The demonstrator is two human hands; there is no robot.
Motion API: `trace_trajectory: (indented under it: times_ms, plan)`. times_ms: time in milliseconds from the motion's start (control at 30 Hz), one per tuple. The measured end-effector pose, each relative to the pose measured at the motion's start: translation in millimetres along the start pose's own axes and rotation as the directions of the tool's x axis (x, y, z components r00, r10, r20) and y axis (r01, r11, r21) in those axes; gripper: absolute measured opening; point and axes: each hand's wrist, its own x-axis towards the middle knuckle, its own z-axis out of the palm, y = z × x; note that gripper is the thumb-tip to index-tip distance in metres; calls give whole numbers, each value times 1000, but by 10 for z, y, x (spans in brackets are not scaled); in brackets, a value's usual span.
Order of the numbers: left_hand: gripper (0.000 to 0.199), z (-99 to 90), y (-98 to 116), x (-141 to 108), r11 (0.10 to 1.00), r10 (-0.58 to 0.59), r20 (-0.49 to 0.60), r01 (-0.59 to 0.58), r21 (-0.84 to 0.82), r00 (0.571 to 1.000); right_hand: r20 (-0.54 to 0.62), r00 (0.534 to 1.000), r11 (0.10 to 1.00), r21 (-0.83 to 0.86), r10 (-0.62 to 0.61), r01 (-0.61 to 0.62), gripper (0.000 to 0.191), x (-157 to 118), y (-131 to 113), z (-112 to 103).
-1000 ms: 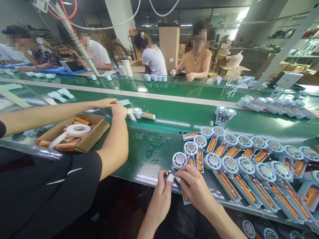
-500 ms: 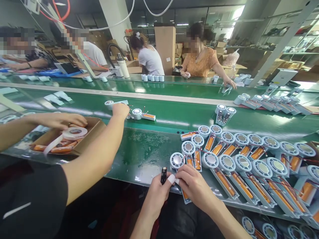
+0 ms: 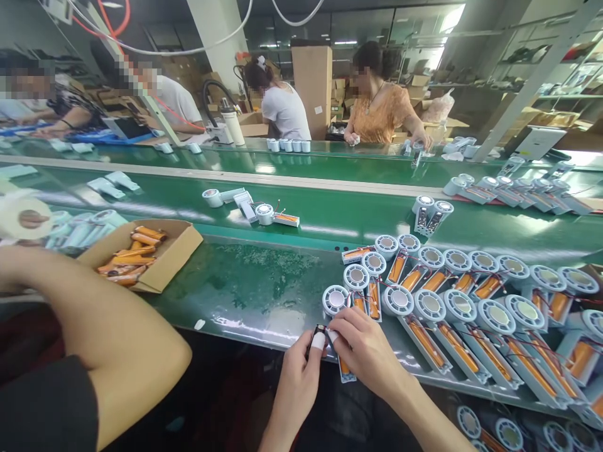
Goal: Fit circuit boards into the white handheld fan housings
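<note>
My left hand (image 3: 298,369) is closed round a small black circuit board (image 3: 320,328), its thumb in a white finger cover. Fingers of my right hand (image 3: 365,342) pinch together at the board's end; whatever is between them is too small to make out. Just beyond both hands lies a pale blue fan unit (image 3: 335,301) with a round head. Part of an orange battery (image 3: 345,365) in a pale blue handle shows under my right hand.
Rows of similar fan units (image 3: 428,306) fill the bench on the right. A cardboard box (image 3: 176,260) of orange batteries stands left, beside a co-worker's arm (image 3: 117,351) and a tape roll (image 3: 28,216). Parts lie on the green belt (image 3: 339,210). Other people sit across.
The board has tipped lower between my hands, and my right fingers are closer to it. The neighbour's arms have drawn back left with the tape roll. Belt parts have shifted slightly right.
</note>
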Motion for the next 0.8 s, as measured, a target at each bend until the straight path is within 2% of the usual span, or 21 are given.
trace_trajectory:
  times_ms: [233, 567, 633, 800]
  plan:
    - [26, -22, 34, 37, 958, 181, -20, -172, 228, 983, 4, 1000, 999, -48, 11, -11, 21, -4, -5, 13]
    - [20, -9, -26, 13, 882, 311, 4, -290, 371, 950, 34, 999, 991, -137, -1, 6, 23, 24, -58, 10]
    - [22, -29, -8, 18, 877, 314, 37, -305, 371, 949, 34, 999, 996, -90, 13, -10, 23, 15, -47, 4]
    - [27, -146, 84, 90, 864, 323, 181, -367, 345, 929, 51, 994, 976, 189, 99, -107, 17, 19, 51, -50]
